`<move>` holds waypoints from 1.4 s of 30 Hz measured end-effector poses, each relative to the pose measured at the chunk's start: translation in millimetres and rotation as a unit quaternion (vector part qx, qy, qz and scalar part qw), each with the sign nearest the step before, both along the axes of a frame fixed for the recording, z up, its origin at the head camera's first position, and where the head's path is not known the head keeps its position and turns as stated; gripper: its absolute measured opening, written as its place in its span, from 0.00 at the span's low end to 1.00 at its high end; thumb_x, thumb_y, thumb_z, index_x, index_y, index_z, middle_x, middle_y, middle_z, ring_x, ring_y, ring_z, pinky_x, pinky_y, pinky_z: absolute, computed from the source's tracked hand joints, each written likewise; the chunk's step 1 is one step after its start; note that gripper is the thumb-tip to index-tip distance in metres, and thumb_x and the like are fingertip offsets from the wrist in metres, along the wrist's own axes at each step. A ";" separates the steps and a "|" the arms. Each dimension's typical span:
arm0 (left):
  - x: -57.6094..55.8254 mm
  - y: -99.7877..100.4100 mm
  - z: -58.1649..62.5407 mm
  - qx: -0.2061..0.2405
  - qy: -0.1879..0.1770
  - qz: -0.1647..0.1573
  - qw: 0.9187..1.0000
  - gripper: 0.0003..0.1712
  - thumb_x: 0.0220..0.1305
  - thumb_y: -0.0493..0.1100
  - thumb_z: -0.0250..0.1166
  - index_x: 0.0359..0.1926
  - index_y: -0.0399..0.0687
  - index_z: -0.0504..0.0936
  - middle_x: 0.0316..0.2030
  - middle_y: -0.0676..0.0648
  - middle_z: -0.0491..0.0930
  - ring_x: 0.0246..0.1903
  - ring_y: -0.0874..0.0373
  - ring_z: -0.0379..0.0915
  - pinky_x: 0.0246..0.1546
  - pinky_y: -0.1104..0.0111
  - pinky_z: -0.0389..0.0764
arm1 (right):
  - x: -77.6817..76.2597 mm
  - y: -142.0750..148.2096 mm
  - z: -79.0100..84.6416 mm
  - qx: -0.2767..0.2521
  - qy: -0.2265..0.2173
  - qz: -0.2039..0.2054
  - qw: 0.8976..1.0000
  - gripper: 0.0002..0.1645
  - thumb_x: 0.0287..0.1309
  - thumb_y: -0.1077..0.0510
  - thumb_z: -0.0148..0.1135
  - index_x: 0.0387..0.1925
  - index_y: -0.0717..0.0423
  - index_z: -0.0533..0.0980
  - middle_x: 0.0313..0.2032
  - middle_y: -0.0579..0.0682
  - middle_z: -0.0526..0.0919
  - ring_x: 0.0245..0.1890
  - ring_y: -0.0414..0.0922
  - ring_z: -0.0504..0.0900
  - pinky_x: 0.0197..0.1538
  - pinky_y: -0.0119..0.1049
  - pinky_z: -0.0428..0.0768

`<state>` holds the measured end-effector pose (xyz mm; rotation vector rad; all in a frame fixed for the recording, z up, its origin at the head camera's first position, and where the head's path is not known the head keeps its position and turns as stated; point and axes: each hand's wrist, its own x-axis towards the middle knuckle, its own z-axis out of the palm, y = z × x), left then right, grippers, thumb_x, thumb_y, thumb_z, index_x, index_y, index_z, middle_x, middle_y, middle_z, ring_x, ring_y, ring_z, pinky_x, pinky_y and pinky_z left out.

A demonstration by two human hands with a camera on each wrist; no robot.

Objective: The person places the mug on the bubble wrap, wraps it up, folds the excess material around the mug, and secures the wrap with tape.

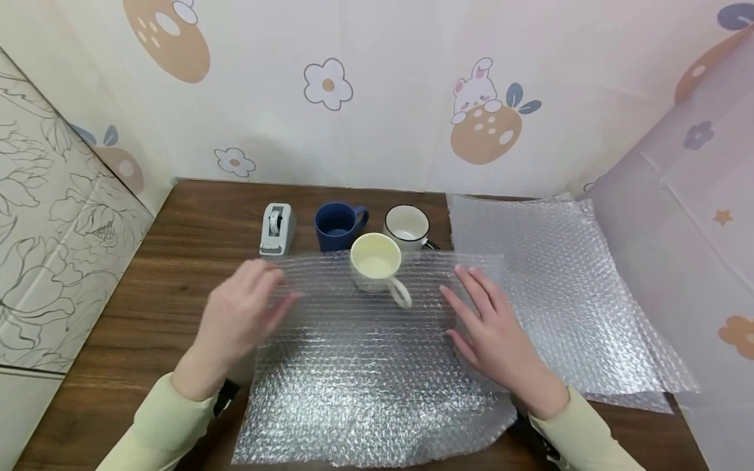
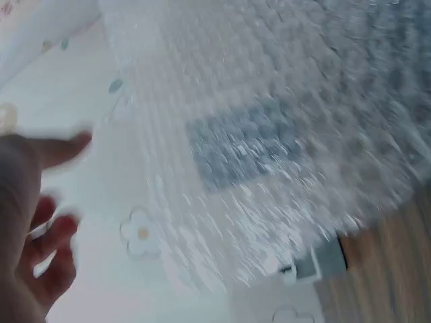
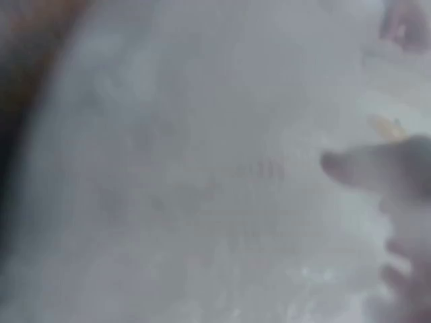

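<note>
Hands hover flat over a bubble wrap sheet (image 1: 377, 366) on a wooden worktop (image 1: 177, 307). A cream mug (image 1: 377, 263) stands upright at the sheet's far edge, midway between them, handle pointing towards the right hand (image 1: 491, 327). That hand rests with fingers spread on the sheet, just right of the mug. The left hand (image 1: 241, 314), blurred and loosely spread, sits left of the mug. Behind the mug stand a blue mug (image 1: 337, 226), a white mug (image 1: 408, 227) and a tape dispenser (image 1: 277, 229). More bubble wrap (image 1: 559, 288) lies right of the mug.

We see blurred white bubble wrap (image 3: 188, 188) filling the frame, with our right hand (image 3: 397, 222) at the right edge, fingers (image 3: 350, 167) extended.
</note>
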<state>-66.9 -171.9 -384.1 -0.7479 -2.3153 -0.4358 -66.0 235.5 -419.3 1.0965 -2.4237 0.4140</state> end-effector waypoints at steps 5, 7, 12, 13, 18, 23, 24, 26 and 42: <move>-8.5 15.4 -22.6 -0.137 -0.153 -0.052 0.977 0.56 0.45 0.68 0.75 0.69 0.43 0.69 0.73 0.34 0.56 0.68 0.35 0.55 0.66 0.45 0.62 | -5.9 -0.1 -2.6 0.089 -0.089 -0.039 0.991 0.51 0.59 0.34 0.61 0.74 0.57 0.60 0.76 0.62 0.50 0.73 0.65 0.52 0.69 0.62 0.55; -8.1 19.4 -32.7 -0.175 -0.211 -0.048 0.961 0.64 0.42 0.73 0.74 0.74 0.46 0.62 0.77 0.36 0.44 0.73 0.35 0.43 0.69 0.44 0.53 | -2.9 0.6 -6.3 0.114 -0.122 -0.048 0.985 0.55 0.53 0.33 0.67 0.75 0.54 0.60 0.76 0.61 0.49 0.72 0.64 0.53 0.68 0.63 0.58; -3.3 23.0 -48.9 -0.211 -0.278 -0.056 0.935 0.70 0.42 0.79 0.69 0.78 0.49 0.53 0.78 0.38 0.34 0.75 0.37 0.31 0.70 0.42 0.49 | 7.5 2.2 -16.3 0.143 -0.174 -0.049 0.973 0.57 0.52 0.30 0.67 0.76 0.50 0.59 0.77 0.59 0.45 0.72 0.64 0.53 0.67 0.62 0.60; -2.0 23.0 -50.6 -0.213 -0.282 -0.060 0.934 0.71 0.41 0.80 0.69 0.78 0.49 0.52 0.78 0.38 0.34 0.75 0.37 0.30 0.69 0.42 0.51 | 9.5 2.0 -18.0 0.148 -0.182 -0.048 0.971 0.57 0.52 0.30 0.67 0.76 0.50 0.58 0.77 0.59 0.44 0.72 0.64 0.53 0.67 0.62 0.60; 5.2 20.1 -55.3 -0.229 -0.321 -0.086 0.915 0.73 0.39 0.83 0.65 0.79 0.49 0.52 0.78 0.38 0.35 0.75 0.36 0.32 0.67 0.41 0.54 | 19.2 1.2 -23.4 0.173 -0.213 -0.039 0.961 0.62 0.49 0.28 0.68 0.78 0.47 0.54 0.78 0.58 0.42 0.73 0.64 0.52 0.67 0.60 0.62; 12.6 15.8 -61.2 -0.235 -0.374 -0.128 0.888 0.72 0.39 0.83 0.63 0.78 0.51 0.52 0.78 0.38 0.39 0.75 0.36 0.37 0.67 0.42 0.58 | 29.6 1.8 -22.0 0.186 -0.227 -0.024 0.956 0.64 0.45 0.30 0.72 0.78 0.46 0.54 0.78 0.57 0.45 0.72 0.61 0.55 0.66 0.57 0.64; 13.8 15.4 -62.3 -0.234 -0.379 -0.134 0.885 0.72 0.39 0.83 0.64 0.78 0.51 0.53 0.78 0.38 0.40 0.75 0.37 0.37 0.66 0.42 0.58 | 31.9 2.0 -20.8 0.188 -0.230 -0.022 0.955 0.64 0.44 0.30 0.73 0.78 0.45 0.54 0.77 0.57 0.46 0.72 0.61 0.56 0.66 0.57 0.65; 15.6 15.8 -62.4 -0.237 -0.392 -0.139 0.878 0.71 0.39 0.82 0.65 0.78 0.52 0.53 0.78 0.39 0.41 0.75 0.37 0.38 0.67 0.43 0.58 | 36.6 2.6 -18.4 0.192 -0.234 -0.018 0.953 0.64 0.43 0.31 0.75 0.77 0.45 0.56 0.77 0.57 0.49 0.71 0.61 0.58 0.65 0.56 0.67; 16.8 11.1 -58.9 -0.237 -0.424 -0.148 0.862 0.71 0.35 0.80 0.67 0.78 0.54 0.56 0.78 0.41 0.41 0.75 0.39 0.37 0.66 0.42 0.57 | 49.9 7.4 -17.0 0.207 -0.262 -0.018 0.942 0.58 0.39 0.30 0.75 0.72 0.45 0.67 0.73 0.59 0.60 0.67 0.62 0.62 0.63 0.58 0.69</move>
